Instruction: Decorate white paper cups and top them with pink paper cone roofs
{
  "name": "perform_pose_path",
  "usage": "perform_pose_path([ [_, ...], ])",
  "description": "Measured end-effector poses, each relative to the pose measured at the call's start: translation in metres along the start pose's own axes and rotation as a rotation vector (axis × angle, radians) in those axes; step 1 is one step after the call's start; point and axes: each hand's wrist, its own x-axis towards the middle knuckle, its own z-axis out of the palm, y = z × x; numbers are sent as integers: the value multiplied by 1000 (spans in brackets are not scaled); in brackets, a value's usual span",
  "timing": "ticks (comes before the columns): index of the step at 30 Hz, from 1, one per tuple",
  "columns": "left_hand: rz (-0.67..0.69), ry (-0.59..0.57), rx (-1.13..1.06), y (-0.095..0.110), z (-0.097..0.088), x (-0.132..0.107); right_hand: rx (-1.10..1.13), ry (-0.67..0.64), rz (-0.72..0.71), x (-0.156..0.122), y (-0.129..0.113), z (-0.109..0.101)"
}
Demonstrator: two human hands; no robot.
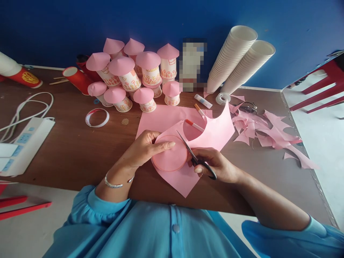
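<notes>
My left hand (145,148) pinches a pink paper sheet (215,130) at a circle (170,154) drawn on it, thumb on top. My right hand (215,165) is closed round the black handles of a pair of scissors (195,157). The blades are parted and reach along the circle's right edge, up towards a round hole cut in the sheet. A red-capped marker (194,125) lies in that hole on a second pink sheet (161,118).
Several paper cups with pink cone lids (134,77) stand at the back. Two leaning stacks of white cups (239,59), a glue stick (203,101), tape roll (223,98), pink scraps (266,134), a power strip (23,145), red cups (76,79) lie around.
</notes>
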Motion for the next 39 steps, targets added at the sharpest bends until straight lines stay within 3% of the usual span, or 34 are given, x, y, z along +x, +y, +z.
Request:
perform_pose_path([
  [21, -24, -19, 25, -2, -6, -1, -87, -11, -6, -3, 4, -2],
  [39, -46, 47, 14, -1, -6, -1, -99, -10, 14, -5, 4, -2],
])
